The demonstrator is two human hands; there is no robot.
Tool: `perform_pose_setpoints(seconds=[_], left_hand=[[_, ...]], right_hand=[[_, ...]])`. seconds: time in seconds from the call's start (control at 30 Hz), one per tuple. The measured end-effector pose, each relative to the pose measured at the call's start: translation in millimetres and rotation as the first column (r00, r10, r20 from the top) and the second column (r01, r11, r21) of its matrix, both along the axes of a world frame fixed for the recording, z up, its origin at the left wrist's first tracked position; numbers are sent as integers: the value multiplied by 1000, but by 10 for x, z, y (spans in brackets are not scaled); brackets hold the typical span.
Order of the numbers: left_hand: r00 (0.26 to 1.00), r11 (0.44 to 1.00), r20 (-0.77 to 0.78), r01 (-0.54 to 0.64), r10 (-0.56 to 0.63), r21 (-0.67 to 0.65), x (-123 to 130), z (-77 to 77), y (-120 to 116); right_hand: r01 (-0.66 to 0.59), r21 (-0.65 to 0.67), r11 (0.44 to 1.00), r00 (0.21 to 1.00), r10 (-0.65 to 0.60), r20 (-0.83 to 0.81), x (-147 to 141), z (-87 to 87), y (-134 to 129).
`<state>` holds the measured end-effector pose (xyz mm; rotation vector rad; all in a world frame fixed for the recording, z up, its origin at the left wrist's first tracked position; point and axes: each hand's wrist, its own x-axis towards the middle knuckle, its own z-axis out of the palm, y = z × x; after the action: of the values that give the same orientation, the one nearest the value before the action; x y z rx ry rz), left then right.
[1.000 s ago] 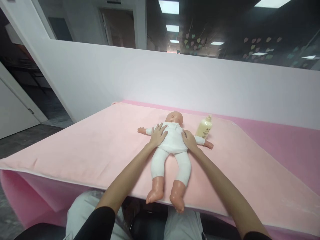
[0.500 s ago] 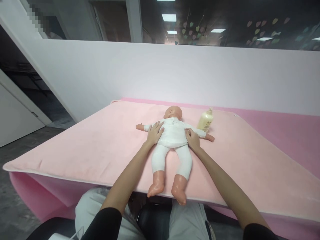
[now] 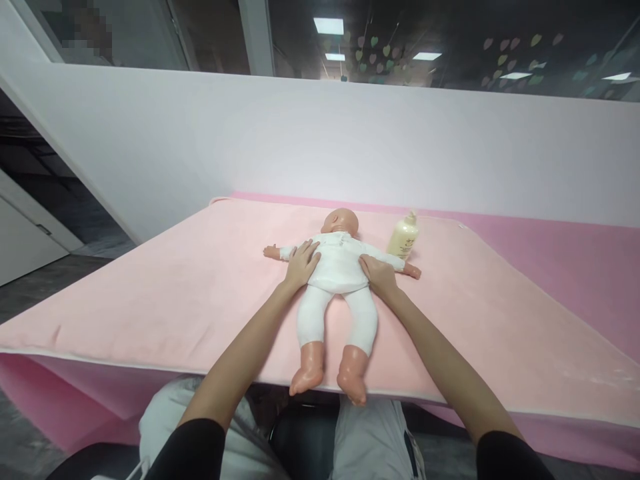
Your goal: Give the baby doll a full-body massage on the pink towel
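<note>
A baby doll (image 3: pixel 336 261) in a white top and white leggings lies on a pink blanket. Its head points away from me, its arms are spread, and its bare feet reach the near edge. My left hand (image 3: pixel 301 263) rests on the left side of the doll's torso with its fingers stretched out. On the other side, my right hand (image 3: pixel 381 275) is curled round the torso below the armpit, its fingers partly hidden. A pale yellow pump bottle (image 3: pixel 403 237) stands behind the doll's right-hand arm, close to my right hand.
The pink blanket (image 3: pixel 165 287) covers the table, with a darker pink cover (image 3: pixel 565 267) under it. A white wall (image 3: pixel 320 140) with a window above stands behind the table. My legs and a black chair (image 3: pixel 304 433) are below the near edge.
The view has shifted slightly, so everything sits a little further left. My right hand's fingers lie closer against the doll's side. My left hand stays on the torso.
</note>
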<state>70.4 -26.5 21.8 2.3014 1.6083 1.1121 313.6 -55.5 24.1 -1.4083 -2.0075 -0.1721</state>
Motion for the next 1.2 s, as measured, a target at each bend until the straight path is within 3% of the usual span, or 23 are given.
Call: perform_pose_setpoints(seconds=[0.1,0.2,0.47,0.63,0.9,1.0,1.1,1.2], left_hand=[[1000,1000,0,5,-5,-2,-7,-9,5],[1000,1000,0,9,-9,2,-10,-13,4],[1000,1000,9,20,-20,13,-13,21,-35],[1000,1000,-6,13,-13,19,-7,35,-44],[1000,995,16,7,-8,96,18,88,-85],[984,985,149,76,-99,152,65,211,-176],[902,969,355,241,-246,58,129,332,-266],[856,929,404,368,-322,-41,166,377,-296]], right_hand=[[-204,137,969,977,192,97,-32,89,-141],[-328,164,930,938,300,172,-60,145,-253],[-336,40,941,942,336,-4,-37,152,-271],[-340,139,930,940,333,71,-88,87,-256],[-466,54,883,885,465,31,-125,124,-262],[-451,45,892,893,451,4,-124,122,-265],[-442,26,897,896,443,-28,-127,131,-281],[-422,2,906,905,422,-54,-138,146,-300]])
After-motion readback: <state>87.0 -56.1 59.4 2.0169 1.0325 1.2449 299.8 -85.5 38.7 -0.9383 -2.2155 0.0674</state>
